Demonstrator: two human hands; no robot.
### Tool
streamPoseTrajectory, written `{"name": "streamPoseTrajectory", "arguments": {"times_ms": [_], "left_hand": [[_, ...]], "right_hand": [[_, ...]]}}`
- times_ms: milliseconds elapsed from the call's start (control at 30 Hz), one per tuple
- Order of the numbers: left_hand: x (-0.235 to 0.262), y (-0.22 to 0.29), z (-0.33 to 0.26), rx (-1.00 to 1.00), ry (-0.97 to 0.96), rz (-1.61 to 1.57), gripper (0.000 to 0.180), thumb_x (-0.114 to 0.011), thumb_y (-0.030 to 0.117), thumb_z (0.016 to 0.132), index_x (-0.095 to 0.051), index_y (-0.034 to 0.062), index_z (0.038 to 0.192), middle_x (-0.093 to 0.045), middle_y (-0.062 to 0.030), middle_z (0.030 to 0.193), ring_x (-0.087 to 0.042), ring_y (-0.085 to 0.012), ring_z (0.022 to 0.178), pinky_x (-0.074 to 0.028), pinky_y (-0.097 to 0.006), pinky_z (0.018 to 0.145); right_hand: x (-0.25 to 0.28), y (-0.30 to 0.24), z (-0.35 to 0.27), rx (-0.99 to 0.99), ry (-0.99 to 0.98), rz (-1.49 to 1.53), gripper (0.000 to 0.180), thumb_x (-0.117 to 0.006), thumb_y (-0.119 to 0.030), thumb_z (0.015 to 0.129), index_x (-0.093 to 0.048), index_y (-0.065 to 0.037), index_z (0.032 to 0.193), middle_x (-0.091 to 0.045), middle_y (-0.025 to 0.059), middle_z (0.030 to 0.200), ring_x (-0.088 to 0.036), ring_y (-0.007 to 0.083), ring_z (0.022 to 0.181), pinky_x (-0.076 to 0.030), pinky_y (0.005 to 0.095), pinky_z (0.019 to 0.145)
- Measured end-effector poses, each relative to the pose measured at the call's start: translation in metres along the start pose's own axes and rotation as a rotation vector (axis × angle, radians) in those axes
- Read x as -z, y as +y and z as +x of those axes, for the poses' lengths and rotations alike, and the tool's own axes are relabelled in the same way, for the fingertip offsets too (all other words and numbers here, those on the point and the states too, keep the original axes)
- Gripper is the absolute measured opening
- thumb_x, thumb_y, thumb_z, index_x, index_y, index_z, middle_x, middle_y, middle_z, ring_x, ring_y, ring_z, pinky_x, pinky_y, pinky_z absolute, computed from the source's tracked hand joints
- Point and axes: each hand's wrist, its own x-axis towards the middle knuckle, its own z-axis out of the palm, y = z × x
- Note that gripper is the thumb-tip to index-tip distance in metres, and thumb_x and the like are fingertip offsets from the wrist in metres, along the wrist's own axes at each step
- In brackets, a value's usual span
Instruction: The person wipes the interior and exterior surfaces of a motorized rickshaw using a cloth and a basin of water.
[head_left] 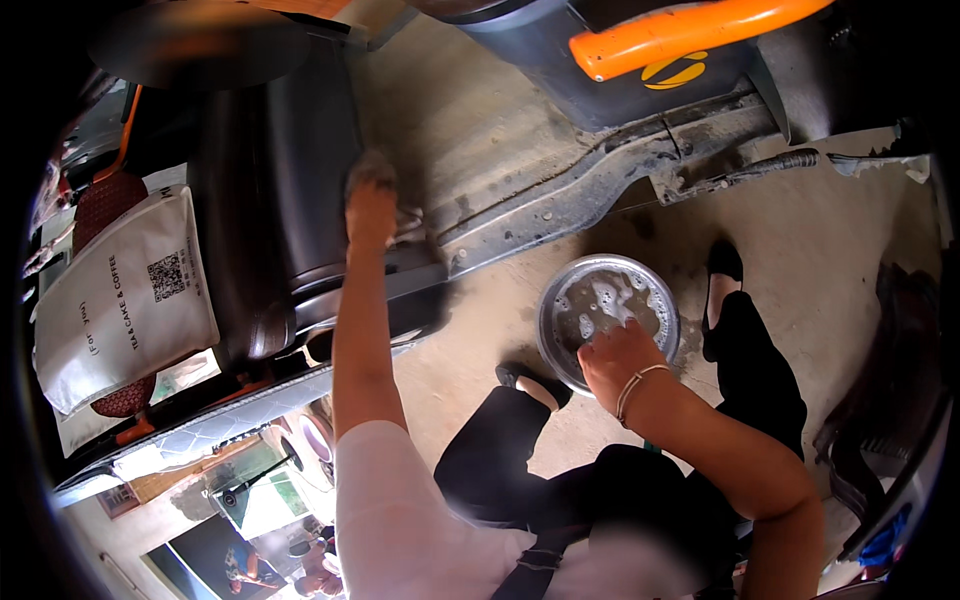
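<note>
Holding a bare left hand [371,205] out at the right-hand edge of a smooth dark panel [310,140], towards its near corner, and a bare right hand [622,362] low at the near rim of a round metal basin [671,320]. Inside that rim, cloudy brownish water [577,303] with patches of white suds [609,298], directly under and just beyond the right fingertips.

Right hand loosely curled, with knuckles up and fingers pointing down; impossible to tell whether gripping anything below, or how deep in the water. Left hand badly blurred, apparently touching the panel; impossible to tell whether flat, closed or gripping. Just to its right, a small pale grey shape [408,222], too smeared to identify.

Basin set on the concrete floor [780,220] between two black shoes [723,260], near the side edge of a stained metal rail [560,215]: probably placed there for easy reach with the right arm bent, with knees parted to make room. Left arm stretched nearly straight, likely because of the gap between panel and basin.

Beyond the panel's left edge, a tilted white printed bag [125,310], well apart from both hands; impossible to tell how supported.
</note>
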Motion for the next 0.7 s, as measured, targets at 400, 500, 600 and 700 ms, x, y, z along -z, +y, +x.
{"name": "streamPoseTrajectory", "arguments": {"times_ms": [400,500,600,700], "left_hand": [[0.055,0.151,-0.115,0.757,0.114,-1.627,0.02,-0.044,0.011,0.096,-0.061,0.0057,0.102,-0.062,-0.0042,0.094,-0.055,-0.0145,0.085,-0.043,-0.027,0.075],[0.109,0.188,-0.15,0.448,0.179,-2.124,0.028,-0.04,0.015,0.098,-0.055,0.0005,0.117,-0.057,-0.0081,0.113,-0.053,-0.0153,0.105,-0.042,-0.029,0.092],[0.164,0.203,-0.165,0.45,-0.133,-3.199,0.039,-0.038,0.028,0.101,-0.055,0.0011,0.122,-0.057,-0.0074,0.111,-0.055,-0.0165,0.102,-0.044,-0.026,0.088],[0.126,0.193,-0.177,0.484,0.124,-2.506,0.037,-0.044,0.026,0.098,-0.05,0.0009,0.123,-0.062,-0.0092,0.11,-0.057,-0.0166,0.101,-0.042,-0.028,0.091]], "right_hand": [[0.0,0.011,-0.007,-0.038,0.107,0.012,0.04,-0.06,-0.03,0.084,-0.054,-0.009,0.117,-0.061,0.013,0.108,-0.06,0.0267,0.1,-0.046,0.0418,0.084],[0.009,0.02,0.002,0.092,0.467,0.043,0.062,-0.07,-0.029,0.076,-0.045,-0.008,0.129,-0.056,0.0173,0.116,-0.056,0.0322,0.107,-0.044,0.0422,0.091],[0.014,0.027,0.014,0.307,0.368,0.54,0.078,-0.076,-0.022,0.07,-0.037,-0.01,0.136,-0.056,0.0202,0.115,-0.058,0.0355,0.105,-0.047,0.041,0.09],[-0.018,0.021,0.032,0.299,0.28,0.596,0.061,-0.073,-0.015,0.072,-0.047,-0.004,0.126,-0.055,0.0192,0.113,-0.056,0.0342,0.106,-0.045,0.0391,0.091]]}}
